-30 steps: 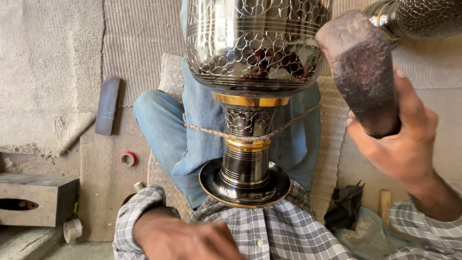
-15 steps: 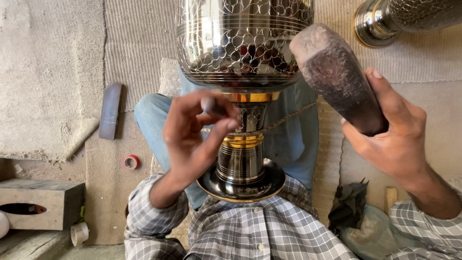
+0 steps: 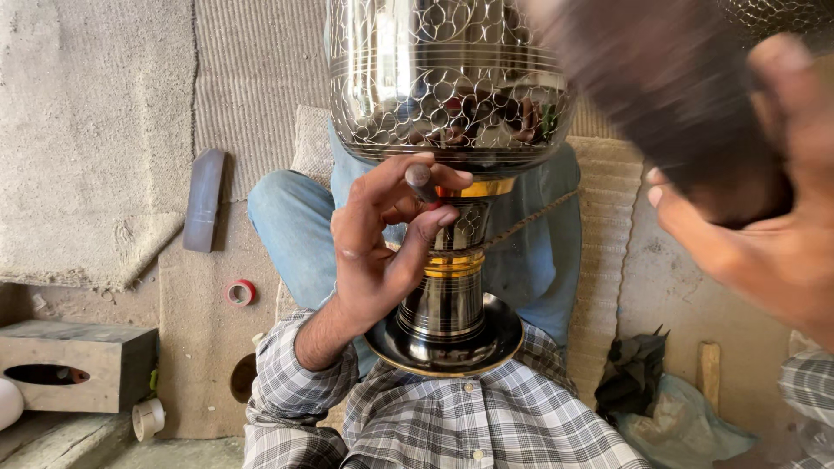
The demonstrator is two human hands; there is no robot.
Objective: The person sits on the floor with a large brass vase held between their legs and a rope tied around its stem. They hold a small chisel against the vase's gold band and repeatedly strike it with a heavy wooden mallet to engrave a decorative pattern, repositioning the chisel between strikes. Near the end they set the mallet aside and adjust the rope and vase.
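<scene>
close in, a checked shirt (image 3: 452, 426) is filling the bottom of the view, and the round dark foot of a tall engraved metal vase (image 3: 447, 234) is pressing against it, with the vase lying across the lap over blue jeans (image 3: 291, 234). a thin cord (image 3: 530, 221) is running across its gold-banded stem. the left hand (image 3: 382, 243) is sitting in front of that stem, fingers curled and pinching a small metal punch (image 3: 420, 181) whose tip is touching the vase just under the scaled silver bowl, so the hand is covering part of the stem. the right hand (image 3: 764, 226) is lifted close to the camera at the right edge, closed round a dark hammer-like tool (image 3: 660, 95) that is blurring badly and hiding the upper right of the bowl. on the floor to the left, a roll of red tape (image 3: 241, 292) is lying near the knee, a grey block with an oval hole (image 3: 74, 365) and a pale tape roll (image 3: 148, 418) are sitting lower down, and a flat dark bar (image 3: 204, 200) is resting farther off on the mat. to the right, a black crumpled object (image 3: 634, 373) and a wooden handle (image 3: 709, 373) are lying beside a bluish bag (image 3: 686, 426).
</scene>
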